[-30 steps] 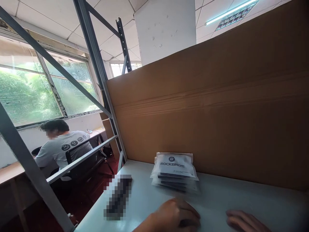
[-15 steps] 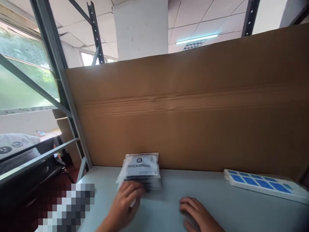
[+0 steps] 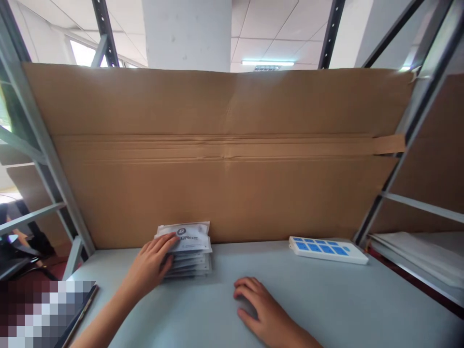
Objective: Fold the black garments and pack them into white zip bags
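A stack of flat white ROCKBROS packets [image 3: 187,250] lies on the grey table top [image 3: 337,299] against the cardboard, its edges slightly fanned. My left hand [image 3: 149,262] grips the stack's left side, with fingers across the top packet and thumb at its edge. My right hand [image 3: 261,304] rests on the table a little to the right of the stack, fingers slightly curled and holding nothing. A dark patch shows under its palm, perhaps a shadow. A white pad with blue squares [image 3: 328,250] lies farther right, beyond that hand's reach of contact.
A tall brown cardboard sheet [image 3: 224,154] stands along the table's back edge between steel shelving uprights [image 3: 47,159]. A pixelated object [image 3: 43,314] covers the lower left corner. Several white sheets [image 3: 416,256] lie on a shelf at the right.
The view has swung right, bringing the white pad into view and taking the seated person out. My left hand has moved from the stack's front onto its left side.
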Action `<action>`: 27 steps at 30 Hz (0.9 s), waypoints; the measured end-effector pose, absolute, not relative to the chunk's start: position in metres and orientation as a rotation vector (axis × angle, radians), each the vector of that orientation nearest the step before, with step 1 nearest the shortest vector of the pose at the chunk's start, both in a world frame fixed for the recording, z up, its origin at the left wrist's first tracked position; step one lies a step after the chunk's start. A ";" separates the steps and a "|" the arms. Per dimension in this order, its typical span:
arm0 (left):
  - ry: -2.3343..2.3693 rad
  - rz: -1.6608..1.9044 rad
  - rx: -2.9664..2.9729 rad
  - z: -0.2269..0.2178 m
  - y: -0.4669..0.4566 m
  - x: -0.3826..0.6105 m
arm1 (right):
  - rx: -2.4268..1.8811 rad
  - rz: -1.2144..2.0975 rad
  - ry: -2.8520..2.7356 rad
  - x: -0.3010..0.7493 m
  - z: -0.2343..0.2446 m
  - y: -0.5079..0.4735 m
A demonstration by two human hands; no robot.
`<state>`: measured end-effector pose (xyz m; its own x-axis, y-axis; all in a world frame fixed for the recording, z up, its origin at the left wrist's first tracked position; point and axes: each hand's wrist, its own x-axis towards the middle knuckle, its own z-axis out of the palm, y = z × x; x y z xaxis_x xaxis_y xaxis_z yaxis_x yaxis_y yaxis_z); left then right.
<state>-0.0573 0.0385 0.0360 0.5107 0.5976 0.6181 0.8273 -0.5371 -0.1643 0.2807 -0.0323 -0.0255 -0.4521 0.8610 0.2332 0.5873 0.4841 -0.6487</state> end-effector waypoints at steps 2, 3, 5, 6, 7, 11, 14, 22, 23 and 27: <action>-1.150 -0.634 -2.327 0.040 0.047 -0.054 | -1.197 0.667 -2.188 0.281 -0.026 -0.033; -1.140 -0.615 -2.327 0.042 0.050 -0.053 | -1.198 0.676 -2.178 0.280 -0.026 -0.034; -1.112 -0.619 -2.301 0.046 0.052 -0.051 | -1.184 0.722 -2.128 0.280 -0.026 -0.034; -1.091 -0.640 -2.277 0.047 0.050 -0.050 | -1.165 0.788 -2.063 0.280 -0.027 -0.033; -1.060 -0.672 -2.250 0.049 0.046 -0.047 | -1.143 0.877 -1.973 0.281 -0.028 -0.032; -0.779 -0.802 -2.213 0.049 0.003 -0.020 | -1.092 1.215 -1.580 0.289 -0.033 -0.018; -0.591 -0.789 -2.283 0.034 -0.037 0.012 | -1.094 1.377 -1.467 0.301 -0.033 -0.009; -0.318 -0.667 -2.739 -0.005 -0.052 0.039 | -1.080 1.605 -1.642 0.320 -0.032 -0.018; -0.347 -0.680 -2.841 -0.007 -0.050 0.036 | -1.076 1.606 -1.669 0.320 -0.031 -0.019; -1.126 -1.192 -2.973 -0.020 -0.043 0.024 | -1.056 1.594 -1.808 0.319 -0.022 -0.021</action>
